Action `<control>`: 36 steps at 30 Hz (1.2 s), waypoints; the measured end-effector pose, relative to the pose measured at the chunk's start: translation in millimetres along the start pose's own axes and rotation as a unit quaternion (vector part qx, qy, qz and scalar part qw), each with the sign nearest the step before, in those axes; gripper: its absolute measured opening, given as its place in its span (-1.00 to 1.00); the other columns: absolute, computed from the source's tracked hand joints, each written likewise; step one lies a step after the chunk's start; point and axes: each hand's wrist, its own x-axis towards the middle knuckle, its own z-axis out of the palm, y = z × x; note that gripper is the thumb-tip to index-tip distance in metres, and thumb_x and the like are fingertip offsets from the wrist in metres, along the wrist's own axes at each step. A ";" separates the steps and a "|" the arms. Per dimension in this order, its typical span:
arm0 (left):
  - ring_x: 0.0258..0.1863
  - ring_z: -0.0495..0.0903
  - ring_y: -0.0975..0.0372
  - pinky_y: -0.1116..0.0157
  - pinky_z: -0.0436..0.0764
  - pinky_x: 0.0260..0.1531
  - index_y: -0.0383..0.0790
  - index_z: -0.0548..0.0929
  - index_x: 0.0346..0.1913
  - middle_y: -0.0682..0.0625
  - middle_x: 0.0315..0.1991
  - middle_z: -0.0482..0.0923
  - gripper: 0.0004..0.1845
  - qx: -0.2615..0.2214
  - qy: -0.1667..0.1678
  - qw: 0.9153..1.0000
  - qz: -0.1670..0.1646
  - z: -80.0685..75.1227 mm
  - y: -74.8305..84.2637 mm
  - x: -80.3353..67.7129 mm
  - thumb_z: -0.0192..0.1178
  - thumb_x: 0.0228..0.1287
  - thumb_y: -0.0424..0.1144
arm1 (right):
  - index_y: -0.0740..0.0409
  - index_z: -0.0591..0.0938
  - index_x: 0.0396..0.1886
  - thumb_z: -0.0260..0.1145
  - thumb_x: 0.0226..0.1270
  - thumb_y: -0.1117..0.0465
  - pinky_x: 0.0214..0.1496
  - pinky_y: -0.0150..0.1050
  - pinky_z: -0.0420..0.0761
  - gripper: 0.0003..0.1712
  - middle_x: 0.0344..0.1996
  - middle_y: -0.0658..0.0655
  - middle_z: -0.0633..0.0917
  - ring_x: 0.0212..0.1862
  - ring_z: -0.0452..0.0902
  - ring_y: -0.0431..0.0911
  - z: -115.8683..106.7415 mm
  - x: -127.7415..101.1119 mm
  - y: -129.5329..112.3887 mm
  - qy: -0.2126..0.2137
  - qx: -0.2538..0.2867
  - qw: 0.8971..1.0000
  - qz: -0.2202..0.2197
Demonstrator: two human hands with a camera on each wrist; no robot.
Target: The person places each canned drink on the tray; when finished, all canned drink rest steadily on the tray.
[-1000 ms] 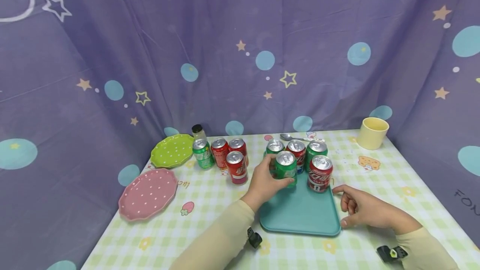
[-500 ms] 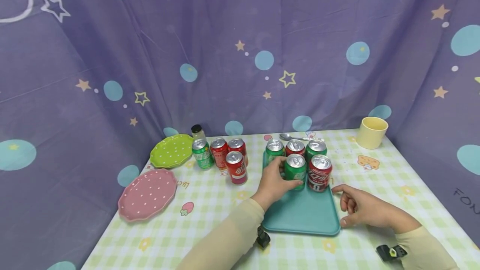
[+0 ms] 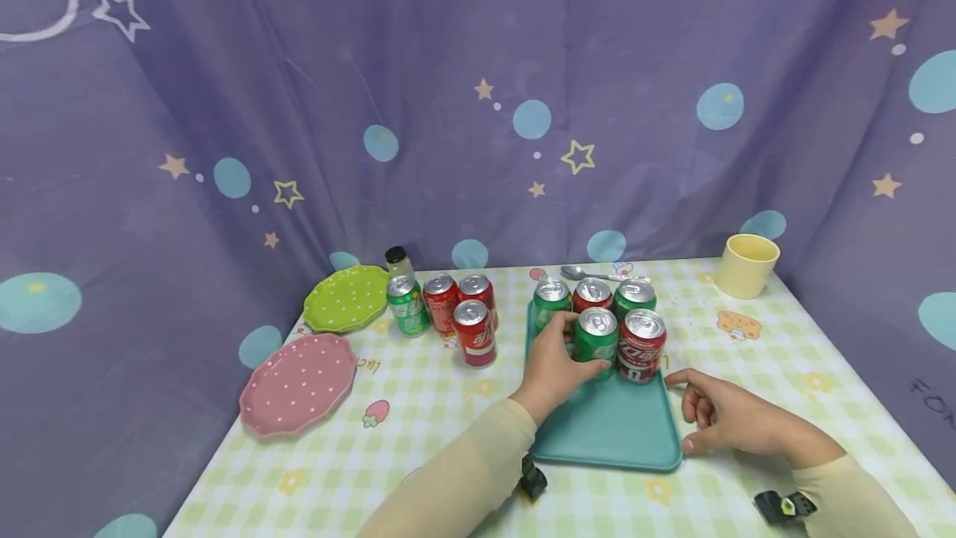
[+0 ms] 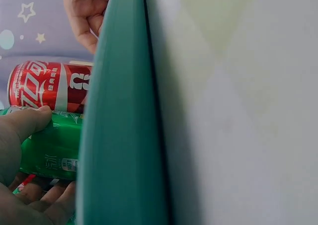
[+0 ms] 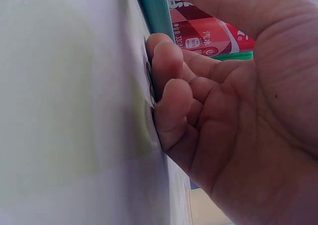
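Left hand [image 3: 555, 368] grips a green can [image 3: 597, 342]; pushing rightward could tip the red can [image 3: 641, 347] at three o'clock; right hand [image 3: 735, 418] relaxed.

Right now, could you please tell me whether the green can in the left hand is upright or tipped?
Upright: in the head view, the green can in the left hand has its silver top facing up.

The head view is bright, evenly lit and fairly sharp, with glare on the can lids [image 3: 598, 322]. Both wrist views are dimmer; the near tray [image 4: 124, 115] and cloth [image 5: 49, 111] blur.
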 end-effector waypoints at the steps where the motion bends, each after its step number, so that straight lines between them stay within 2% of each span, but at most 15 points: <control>1: 0.09 0.59 0.32 0.37 0.66 0.03 0.02 0.45 0.32 0.14 0.13 0.58 -0.20 0.003 -0.001 1.000 -0.001 0.1 0.0 -0.8 0.68 0.06 -0.09 | 0.41 0.26 0.47 0.67 0.11 0.23 -0.38 -0.30 0.53 0.05 -0.24 0.20 0.53 -0.36 0.47 -0.13 0.3 -0.2 0.5 -0.001 -0.001 1.000 0.000; 6: 0.11 0.59 0.31 0.38 0.66 0.05 0.03 0.45 0.32 0.14 0.17 0.56 -0.22 0.002 0.001 1.000 0.003 -0.5 0.1 -3.6 0.67 0.08 -0.07 | 0.42 0.26 0.47 0.68 0.11 0.21 -0.38 -0.30 0.54 0.05 -0.24 0.20 0.54 -0.36 0.49 -0.15 1.2 -1.9 1.8 0.000 -0.006 1.000 0.002; 10: 0.18 0.59 0.26 0.34 0.66 0.10 -0.03 0.44 0.38 0.10 0.23 0.54 -0.22 -0.006 0.007 1.000 0.022 -12.4 9.4 -7.9 0.62 0.15 -0.08 | 0.43 0.26 0.46 0.67 0.12 0.20 -0.39 -0.31 0.54 0.05 -0.24 0.20 0.55 -0.36 0.49 -0.16 0.9 -3.4 0.5 0.002 -0.006 1.000 0.003; 14: 0.21 0.59 0.23 0.22 0.67 0.15 -0.14 0.45 0.37 0.02 0.23 0.58 -0.29 -0.009 0.031 0.997 0.075 -39.8 21.0 -14.9 0.57 0.23 -0.14 | 0.46 0.26 0.45 0.67 0.14 0.20 -0.40 -0.30 0.55 0.04 -0.24 0.18 0.55 -0.36 0.49 -0.16 0.9 -3.8 -0.4 -0.001 -0.004 1.000 -0.006; 17: 0.19 0.60 0.21 0.15 0.64 0.20 -0.19 0.49 0.32 -0.03 0.21 0.61 -0.36 -0.004 0.070 0.990 0.126 -67.9 22.7 -19.9 0.54 0.25 -0.21 | 0.46 0.26 0.45 0.67 0.14 0.19 -0.39 -0.30 0.56 0.04 -0.24 0.18 0.55 -0.36 0.50 -0.17 0.9 -3.5 0.3 -0.001 -0.007 1.000 -0.006; 20: 0.16 0.61 0.11 0.05 0.63 0.20 -0.23 0.53 0.28 -0.08 0.19 0.61 -0.40 0.006 0.123 0.979 0.159 -97.8 13.3 -23.0 0.54 0.22 -0.27 | 0.45 0.26 0.45 0.67 0.14 0.18 -0.39 -0.30 0.56 0.04 -0.24 0.20 0.55 -0.37 0.50 -0.16 0.9 -2.6 1.6 -0.003 -0.009 1.000 -0.002; 22: 0.16 0.61 0.04 0.00 0.62 0.20 -0.23 0.55 0.27 -0.09 0.17 0.60 -0.41 0.013 0.161 0.973 0.163 -116.4 1.1 -23.7 0.54 0.20 -0.29 | 0.44 0.27 0.45 0.67 0.14 0.17 -0.39 -0.30 0.57 0.04 -0.24 0.20 0.55 -0.37 0.50 -0.17 0.6 -2.2 1.6 -0.003 -0.012 1.000 0.001; 25: 0.20 0.56 -0.07 -0.12 0.54 0.25 -0.26 0.51 0.29 -0.20 0.20 0.55 -0.39 -0.005 0.187 0.973 0.135 -138.7 -19.9 -24.0 0.53 0.20 -0.34 | 0.45 0.26 0.45 0.67 0.14 0.16 -0.39 -0.30 0.57 0.05 -0.23 0.21 0.55 -0.36 0.50 -0.16 -0.2 -1.5 0.1 -0.004 -0.014 1.000 0.003; 28: 0.26 0.51 -0.13 -0.18 0.46 0.31 -0.29 0.45 0.34 -0.26 0.26 0.50 -0.34 -0.034 0.180 0.979 0.089 -150.9 -42.2 -25.2 0.52 0.24 -0.33 | 0.45 0.26 0.45 0.67 0.15 0.17 -0.39 -0.30 0.56 0.04 -0.24 0.21 0.55 -0.36 0.50 -0.16 -0.9 -1.3 -1.2 -0.005 -0.012 1.000 0.004; 33: 0.31 0.47 -0.09 -0.21 0.49 0.30 -0.26 0.33 0.44 -0.19 0.33 0.45 -0.21 -0.064 0.142 0.988 0.017 -153.4 -71.1 -27.6 0.53 0.26 -0.26 | 0.45 0.26 0.47 0.66 0.16 0.19 -0.40 -0.28 0.56 0.04 -0.25 0.21 0.54 -0.37 0.49 -0.15 0.2 -0.2 -0.1 -0.011 -0.004 1.000 0.004; 36: 0.31 0.48 -0.05 -0.17 0.53 0.28 -0.22 0.28 0.48 -0.17 0.32 0.45 -0.16 -0.063 0.117 0.991 -0.005 -151.3 -82.5 -26.8 0.55 0.24 -0.25 | 0.44 0.26 0.46 0.66 0.16 0.18 -0.40 -0.28 0.56 0.03 -0.25 0.21 0.54 -0.38 0.49 -0.15 0.3 0.8 0.0 -0.012 -0.008 1.000 0.007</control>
